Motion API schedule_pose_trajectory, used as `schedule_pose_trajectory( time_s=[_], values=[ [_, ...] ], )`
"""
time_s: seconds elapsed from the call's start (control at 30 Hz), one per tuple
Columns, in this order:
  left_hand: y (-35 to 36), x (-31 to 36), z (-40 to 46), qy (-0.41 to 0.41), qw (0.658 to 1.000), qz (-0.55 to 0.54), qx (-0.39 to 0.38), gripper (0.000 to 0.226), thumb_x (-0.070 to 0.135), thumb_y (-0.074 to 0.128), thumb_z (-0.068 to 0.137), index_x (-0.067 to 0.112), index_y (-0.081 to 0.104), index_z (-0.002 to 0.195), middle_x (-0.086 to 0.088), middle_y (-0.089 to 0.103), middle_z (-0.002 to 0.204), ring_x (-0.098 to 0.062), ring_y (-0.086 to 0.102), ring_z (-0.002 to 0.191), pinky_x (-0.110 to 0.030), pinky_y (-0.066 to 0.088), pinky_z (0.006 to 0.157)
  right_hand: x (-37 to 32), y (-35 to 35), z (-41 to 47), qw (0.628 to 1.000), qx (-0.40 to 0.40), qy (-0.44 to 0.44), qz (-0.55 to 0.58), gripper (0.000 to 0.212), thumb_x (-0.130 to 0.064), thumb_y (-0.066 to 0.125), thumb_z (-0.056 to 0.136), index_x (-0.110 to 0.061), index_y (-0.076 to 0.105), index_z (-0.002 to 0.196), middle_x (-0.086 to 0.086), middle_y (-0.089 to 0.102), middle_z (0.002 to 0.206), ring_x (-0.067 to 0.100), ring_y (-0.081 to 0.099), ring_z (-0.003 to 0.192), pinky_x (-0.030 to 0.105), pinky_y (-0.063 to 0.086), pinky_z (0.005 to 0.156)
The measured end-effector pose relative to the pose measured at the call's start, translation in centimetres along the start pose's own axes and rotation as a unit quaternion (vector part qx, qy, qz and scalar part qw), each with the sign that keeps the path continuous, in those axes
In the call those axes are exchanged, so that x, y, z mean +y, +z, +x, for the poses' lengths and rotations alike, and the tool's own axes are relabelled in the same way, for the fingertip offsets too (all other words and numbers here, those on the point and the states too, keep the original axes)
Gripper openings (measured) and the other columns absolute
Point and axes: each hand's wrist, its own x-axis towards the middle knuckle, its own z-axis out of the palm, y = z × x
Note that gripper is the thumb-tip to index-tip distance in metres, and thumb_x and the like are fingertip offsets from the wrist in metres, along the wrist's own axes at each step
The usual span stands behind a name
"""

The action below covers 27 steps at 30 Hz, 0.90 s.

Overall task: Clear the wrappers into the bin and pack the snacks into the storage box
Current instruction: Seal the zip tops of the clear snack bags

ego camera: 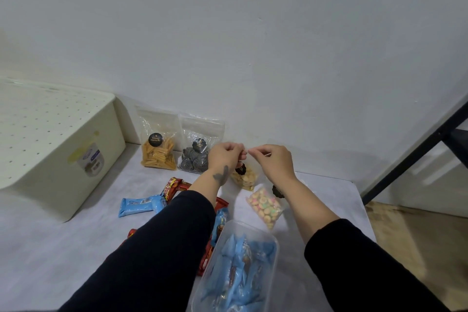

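— Soft, even light from above; dimmer at far left. Glare?
— Only on the clear bags point(200, 134). Faint shadows under the sleeves point(152, 248).
— Sharp?
— Slightly soft throughout. Wide-angle bending at the edges, plain on the box point(50, 149).

I saw a cream storage box point(50, 149) with a dotted lid, orange-yellow sticks in one clear pouch point(158, 153), black-and-grey swirled biscuits in another point(193, 161), pastel-topped cookies in a third point(264, 206), light-blue wrapped snacks point(140, 206), red wrappers point(174, 185), and black sleeves point(162, 248).
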Motion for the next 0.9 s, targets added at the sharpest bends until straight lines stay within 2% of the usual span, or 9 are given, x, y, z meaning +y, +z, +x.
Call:
schedule_pose_trajectory(
  time_s=[0.1, 0.2, 0.3, 0.47, 0.53, 0.63, 0.67, 0.77, 0.9],
  values=[
    [-0.2, -0.1, -0.3, 0.0, 1.0, -0.004, -0.008, 0.024, 0.012, 0.054, 0.095, 0.01, 0.063, 0.073, -0.006, 0.065, 0.072, -0.011, 0.062, 0.066, -0.019, 0.052, 0.059, 0.1, 0.3, 0.3, 0.999, 0.012, 0.016, -0.036, 0.015, -0.02, 0.066, 0.084, -0.01, 0.076, 0.083, 0.003, 0.075, 0.087, 0.014, 0.066, 0.081, 0.024, 0.05, 0.074],
    [-0.4, -0.1, -0.4, 0.003, 1.0, 0.006, -0.006, 0.022, 0.013, 0.054, 0.094, 0.009, 0.063, 0.074, -0.006, 0.066, 0.072, -0.012, 0.063, 0.066, -0.02, 0.052, 0.06, -0.1, 0.6, 0.6, 0.995, 0.022, 0.024, -0.09, 0.017, -0.019, 0.06, 0.085, -0.012, 0.072, 0.075, 0.001, 0.071, 0.082, 0.02, 0.065, 0.082, 0.026, 0.049, 0.071],
    [-0.5, -0.1, -0.4, 0.003, 1.0, 0.015, -0.006, 0.02, 0.013, 0.055, 0.094, 0.009, 0.062, 0.077, -0.006, 0.067, 0.074, -0.011, 0.063, 0.066, -0.018, 0.052, 0.057, -0.4, 0.5, 0.9, 0.994, 0.022, 0.036, -0.103, 0.018, -0.019, 0.058, 0.088, -0.01, 0.07, 0.079, -0.001, 0.069, 0.082, 0.021, 0.064, 0.084, 0.027, 0.049, 0.07],
    [-0.4, -0.1, -0.5, 0.006, 0.999, -0.01, 0.031, 0.02, 0.015, 0.054, 0.095, 0.007, 0.065, 0.08, -0.007, 0.069, 0.076, -0.016, 0.067, 0.073, -0.028, 0.056, 0.068, 0.1, 0.6, 0.8, 0.998, -0.013, 0.037, -0.046, 0.021, -0.042, 0.07, 0.078, -0.024, 0.069, 0.09, -0.007, 0.068, 0.092, 0.015, 0.063, 0.087, 0.032, 0.052, 0.076],
    [-0.6, -0.4, -0.2, 0.023, 0.998, 0.011, 0.054, 0.023, 0.022, 0.053, 0.095, 0.01, 0.065, 0.079, -0.007, 0.07, 0.079, -0.019, 0.068, 0.077, -0.032, 0.057, 0.073, 0.8, 0.6, 0.8, 0.998, -0.031, 0.05, -0.015, 0.026, -0.033, 0.075, 0.075, -0.023, 0.069, 0.099, -0.004, 0.066, 0.096, 0.015, 0.062, 0.089, 0.028, 0.048, 0.075],
    [-1.2, -1.4, 0.2, 0.051, 0.988, 0.098, 0.109, 0.018, 0.029, 0.052, 0.094, 0.013, 0.058, 0.087, -0.005, 0.065, 0.091, -0.022, 0.065, 0.087, -0.034, 0.053, 0.081, 1.6, 0.7, 1.3, 1.0, 0.002, 0.027, -0.01, 0.015, -0.005, 0.064, 0.083, -0.016, 0.073, 0.089, 0.002, 0.068, 0.087, 0.019, 0.061, 0.082, 0.023, 0.042, 0.07],
    [-1.4, -1.6, 0.2, 0.061, 0.982, 0.13, 0.123, 0.014, 0.027, 0.054, 0.093, 0.012, 0.054, 0.096, -0.006, 0.061, 0.099, -0.022, 0.061, 0.092, -0.032, 0.05, 0.083, 1.6, 0.9, 1.5, 1.0, 0.011, 0.024, -0.003, 0.017, -0.003, 0.061, 0.084, -0.014, 0.073, 0.087, 0.001, 0.068, 0.083, 0.017, 0.059, 0.077, 0.023, 0.042, 0.07],
    [-2.1, -2.4, 0.5, 0.077, 0.977, 0.168, 0.11, 0.035, 0.02, 0.061, 0.089, 0.011, 0.048, 0.119, -0.003, 0.053, 0.115, -0.019, 0.055, 0.101, -0.03, 0.045, 0.09, 1.4, 1.4, 2.4, 1.0, 0.01, 0.015, 0.016, 0.015, -0.004, 0.061, 0.086, -0.01, 0.074, 0.091, 0.0, 0.066, 0.081, 0.016, 0.057, 0.073, 0.027, 0.049, 0.074],
    [-2.1, -1.7, 1.0, 0.067, 0.988, 0.127, 0.06, 0.033, 0.017, 0.057, 0.092, 0.011, 0.051, 0.124, -0.004, 0.059, 0.12, -0.012, 0.056, 0.096, -0.031, 0.049, 0.092, 1.4, 1.8, 3.5, 0.998, 0.036, 0.037, 0.047, 0.012, -0.008, 0.061, 0.088, -0.011, 0.072, 0.091, 0.002, 0.067, 0.082, 0.018, 0.059, 0.073, 0.036, 0.054, 0.081]
  ],
)
